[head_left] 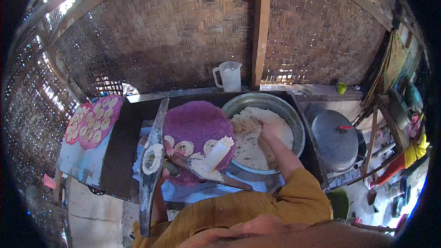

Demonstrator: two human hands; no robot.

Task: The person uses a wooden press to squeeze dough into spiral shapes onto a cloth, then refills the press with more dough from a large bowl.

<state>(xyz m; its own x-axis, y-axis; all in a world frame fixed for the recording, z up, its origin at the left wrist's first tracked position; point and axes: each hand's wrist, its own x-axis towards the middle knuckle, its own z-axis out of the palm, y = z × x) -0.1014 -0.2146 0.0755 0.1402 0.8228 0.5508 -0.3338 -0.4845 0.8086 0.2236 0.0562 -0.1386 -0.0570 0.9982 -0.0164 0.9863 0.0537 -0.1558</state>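
My right hand (269, 132) reaches into a wide metal basin (301, 128), its fingers sunk in pale, crumbly dough (245, 149) and hidden there. My left hand (163, 174) is at a two-part wooden press, mostly covered by it, with fingers closed round the wood where the parts cross. The upright part (158, 124) has a dough-smeared hole. From the other part (229, 181) sticks a white cylinder (215, 156) with dough on its end. Below the press lies a round purple mat (193, 117) bearing several coiled dough nests (184, 148).
At the left, a pink mat (112, 124) carries several more coils. A translucent pitcher (229, 76) stands behind the table by the woven wall (183, 32). Right of the basin sits a large lidded pot (334, 140); a small green cup (342, 88) rests on the ledge.
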